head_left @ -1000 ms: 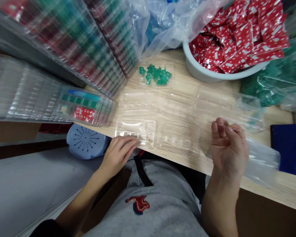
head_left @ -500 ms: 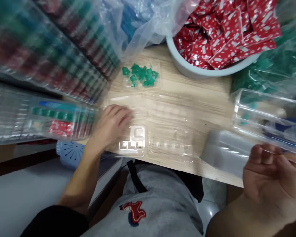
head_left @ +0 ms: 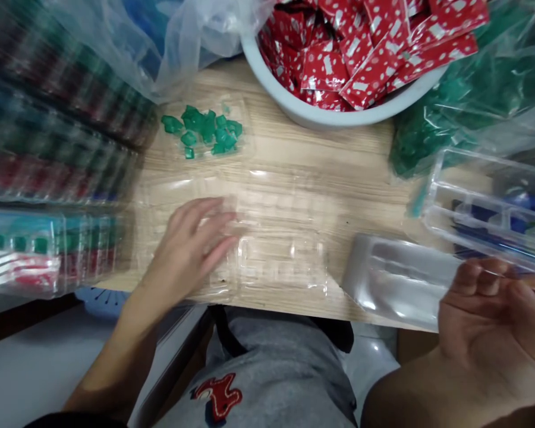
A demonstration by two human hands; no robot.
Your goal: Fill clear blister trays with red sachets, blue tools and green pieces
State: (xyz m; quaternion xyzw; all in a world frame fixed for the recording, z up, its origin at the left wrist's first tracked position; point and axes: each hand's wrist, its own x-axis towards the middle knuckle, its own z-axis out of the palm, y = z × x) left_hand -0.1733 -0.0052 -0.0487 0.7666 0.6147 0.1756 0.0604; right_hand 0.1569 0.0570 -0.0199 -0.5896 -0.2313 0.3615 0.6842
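Clear plastic trays point(head_left: 285, 261) lie unfolded side by side on the wooden table, their moulded compartments hard to make out. Over the left part of them is my left hand point(head_left: 191, 238), fingers spread and slightly blurred, holding nothing. At the right edge my right hand point(head_left: 494, 327) is palm up with curled fingers, its fingertips at the rim of a clear divided plastic box point(head_left: 468, 220). A thin transparent edge runs by those fingers; what they hold is hard to tell. Green pieces point(head_left: 205, 128) sit on a clear tray behind the unfolded ones.
A grey basin point(head_left: 321, 116) of red dotted packets point(head_left: 361, 53) stands at the back. Stacks of filled clear packs point(head_left: 49, 160) line the left. A bag of green pieces point(head_left: 437, 131) is at the back right, with a silvery clear plastic stack point(head_left: 396, 279) at the front right edge.
The camera view has shifted, so most table items appear further left. My left hand has moved right over the trays and its fingers have spread. My right hand looks the same.
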